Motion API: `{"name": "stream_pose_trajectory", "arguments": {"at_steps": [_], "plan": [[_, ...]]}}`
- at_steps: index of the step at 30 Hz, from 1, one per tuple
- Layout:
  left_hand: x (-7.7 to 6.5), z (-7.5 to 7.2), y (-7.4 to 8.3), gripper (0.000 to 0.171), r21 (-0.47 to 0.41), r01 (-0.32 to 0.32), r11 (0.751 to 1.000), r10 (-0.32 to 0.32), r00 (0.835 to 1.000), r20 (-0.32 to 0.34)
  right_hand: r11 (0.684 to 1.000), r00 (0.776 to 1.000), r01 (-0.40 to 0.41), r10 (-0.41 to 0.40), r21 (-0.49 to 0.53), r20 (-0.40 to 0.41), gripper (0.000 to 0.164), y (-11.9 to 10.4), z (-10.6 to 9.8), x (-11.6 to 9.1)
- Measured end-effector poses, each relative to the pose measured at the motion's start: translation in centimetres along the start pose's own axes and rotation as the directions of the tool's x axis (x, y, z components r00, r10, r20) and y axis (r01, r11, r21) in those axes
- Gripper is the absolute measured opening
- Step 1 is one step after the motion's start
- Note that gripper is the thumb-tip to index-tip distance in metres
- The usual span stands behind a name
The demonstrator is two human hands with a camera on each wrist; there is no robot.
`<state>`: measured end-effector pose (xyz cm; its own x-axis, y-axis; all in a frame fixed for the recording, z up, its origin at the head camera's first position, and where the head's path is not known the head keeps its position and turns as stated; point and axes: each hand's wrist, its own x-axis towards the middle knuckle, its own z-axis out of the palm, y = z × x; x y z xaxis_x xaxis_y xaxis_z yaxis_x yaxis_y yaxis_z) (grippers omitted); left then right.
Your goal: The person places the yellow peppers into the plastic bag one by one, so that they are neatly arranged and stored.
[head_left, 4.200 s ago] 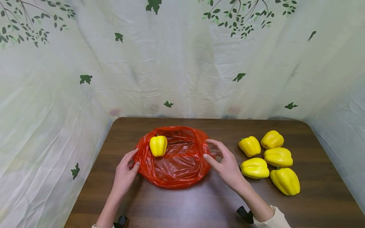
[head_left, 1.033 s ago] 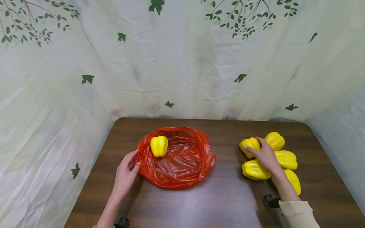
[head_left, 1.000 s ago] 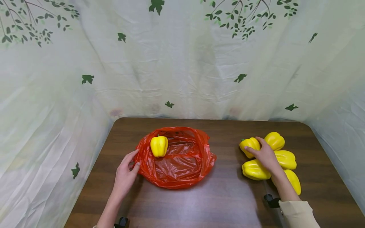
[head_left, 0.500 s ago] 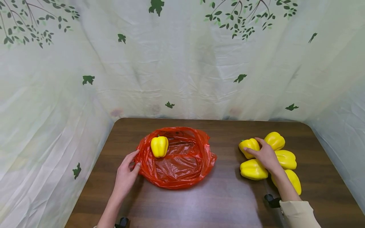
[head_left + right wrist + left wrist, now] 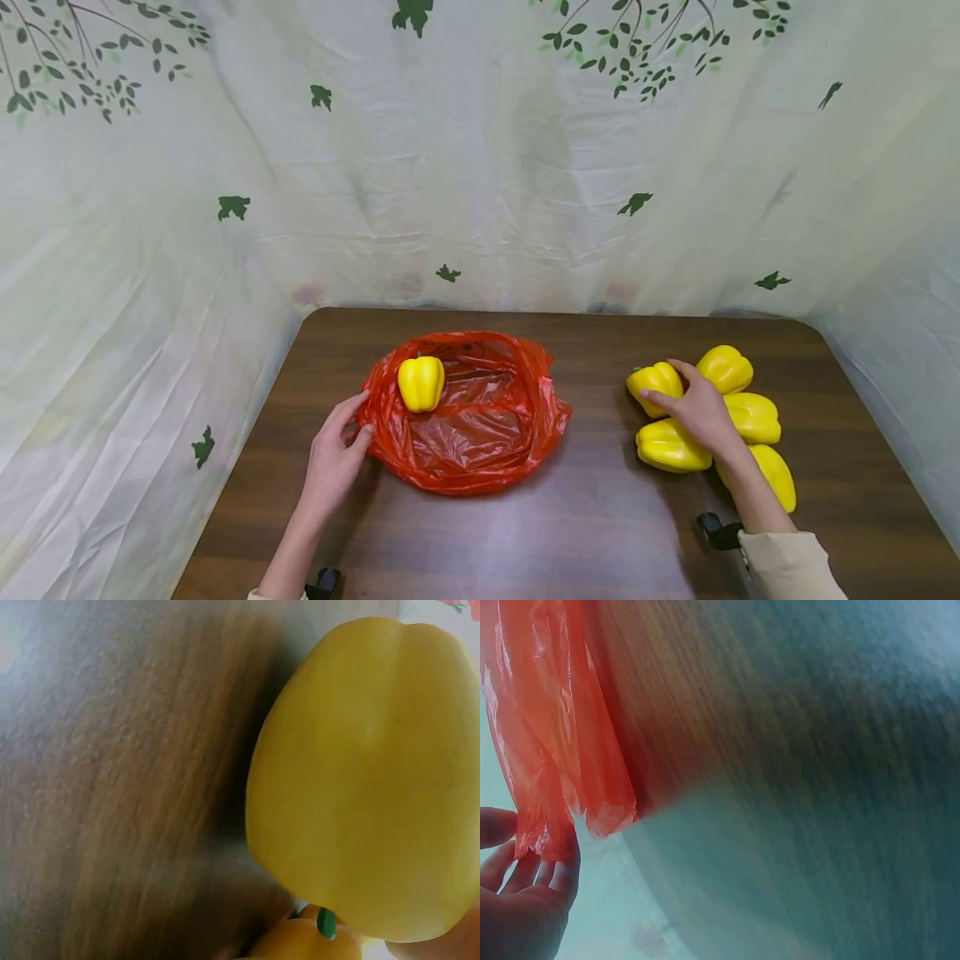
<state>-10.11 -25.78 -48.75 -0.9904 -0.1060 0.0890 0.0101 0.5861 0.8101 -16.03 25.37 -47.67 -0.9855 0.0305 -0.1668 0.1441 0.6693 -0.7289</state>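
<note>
A red plastic bag (image 5: 465,458) lies wide open on the table, with one yellow bell pepper (image 5: 422,385) inside at its left. At the bag's left rim is my left hand (image 5: 335,454); the left wrist view has its thumb and fingers pinching the red film (image 5: 544,817). My right hand (image 5: 703,414) grips the leftmost back yellow bell pepper (image 5: 649,388) of a group, thumb and fingers on opposite sides. A closer yellow bell pepper (image 5: 367,780) fills much of the right wrist view and hides most of that hand.
Other yellow bell peppers sit tightly around my right hand: one behind (image 5: 726,369), one in front (image 5: 671,446), more under or beside the forearm (image 5: 772,475). The brown wooden table (image 5: 525,533) ends at a pale leaf-printed curtain (image 5: 480,192).
Since the oldest frame my right hand has left the bag's right rim and moved right onto a pepper. That rim now sags outward. My left hand has stayed; lately little has moved.
</note>
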Motion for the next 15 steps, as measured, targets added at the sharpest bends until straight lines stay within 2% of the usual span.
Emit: {"name": "stream_pose_trajectory", "arguments": {"at_steps": [7, 15], "plan": [[0.0, 0.0, 0.0, 0.050, -0.002, -0.006, 1.000, 0.006, 1.000, -0.003, 0.999, 0.998, 0.042, -0.041, 0.013, -0.050, 0.095, -0.8, 0.2, -0.4], [0.0, 0.0, -0.1, 0.050, 0.011, 0.008, 1.000, -0.008, 1.000, 0.005, 0.992, 0.988, 0.105, -0.096, 0.074, -0.119, 0.092, -2.2, 0.8, -1.1]]}}
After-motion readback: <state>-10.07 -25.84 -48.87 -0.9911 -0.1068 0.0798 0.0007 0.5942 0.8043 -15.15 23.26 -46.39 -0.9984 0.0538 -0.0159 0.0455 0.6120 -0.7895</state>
